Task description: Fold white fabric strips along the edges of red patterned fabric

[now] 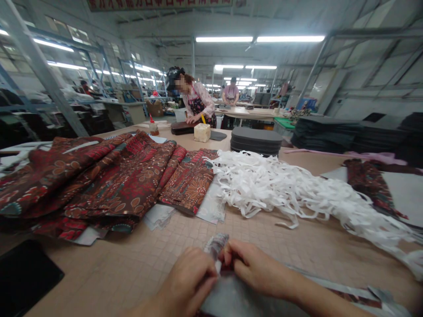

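Note:
My left hand (188, 281) and my right hand (257, 268) meet at the near edge of the tabletop (158, 259). Between their fingertips they pinch a small folded piece of printed fabric (215, 246) with a pale edge. Under my right hand lies a grey, shiny sheet (241, 299) with patterned fabric along it. Beyond my hands, folded red-brown patterned fabric (99, 180) and a smaller patterned piece (188, 180) lie to the left. A tangled heap of white strips (274, 185) spreads to the right.
A black pad (24, 277) lies at the near left. Farther on stand a stack of dark grey shaped pieces (256, 141) and a cream block (202, 132). A person (198, 99) works at the table's far end. Dark stacks (325, 132) fill the right.

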Demonstrator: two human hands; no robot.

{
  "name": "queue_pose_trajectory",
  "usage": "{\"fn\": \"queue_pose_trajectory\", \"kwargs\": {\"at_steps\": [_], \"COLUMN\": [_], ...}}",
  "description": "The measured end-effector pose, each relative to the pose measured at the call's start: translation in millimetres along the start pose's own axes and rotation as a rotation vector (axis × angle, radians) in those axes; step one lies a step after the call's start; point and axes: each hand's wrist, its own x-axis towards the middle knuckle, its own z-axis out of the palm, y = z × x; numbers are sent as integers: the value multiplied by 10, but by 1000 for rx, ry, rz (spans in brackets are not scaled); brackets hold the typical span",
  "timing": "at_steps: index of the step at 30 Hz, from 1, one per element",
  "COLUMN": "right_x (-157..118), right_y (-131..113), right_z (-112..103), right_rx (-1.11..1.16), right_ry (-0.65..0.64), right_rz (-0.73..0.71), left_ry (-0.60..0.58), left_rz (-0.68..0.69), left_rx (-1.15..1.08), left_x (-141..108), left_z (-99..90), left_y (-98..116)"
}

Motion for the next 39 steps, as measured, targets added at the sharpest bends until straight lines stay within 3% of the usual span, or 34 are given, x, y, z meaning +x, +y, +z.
{"fn": "queue_pose_trajectory", "kwargs": {"at_steps": [2, 3, 6, 8, 10, 13, 18, 27, 39], "right_x": [27, 39, 74, 106, 149, 226, 324, 375, 507], "right_y": [8, 8, -9, -21, -12, 46, 104, -2, 55], "right_z": [0, 2, 12, 22, 32, 40, 13, -95, 98], "right_rx": [58, 73, 11, -95, -203, -312, -329, -445, -694], "right_ry": [-3, -3, 6, 22, 33, 18, -42, -168, -103], "right_rz": [23, 21, -28, -76, -124, -215, -317, -275, -240], "left_ry": [-9, 9, 73, 84, 131, 169, 53, -35, -63], "left_rz": [82, 43, -263, -375, -324, -111, 88, 133, 183], "left_rx": [-30, -40, -72, -60, 14, 187, 397, 500, 537], "left_x": [-11, -13, -9, -3, 1, 11, 34, -43, -13], "left_z": [-2, 6, 58, 82, 72, 9, -26, 94, 85], "left_y": [8, -12, -137, -207, -218, -138, -58, -178, -174]}}
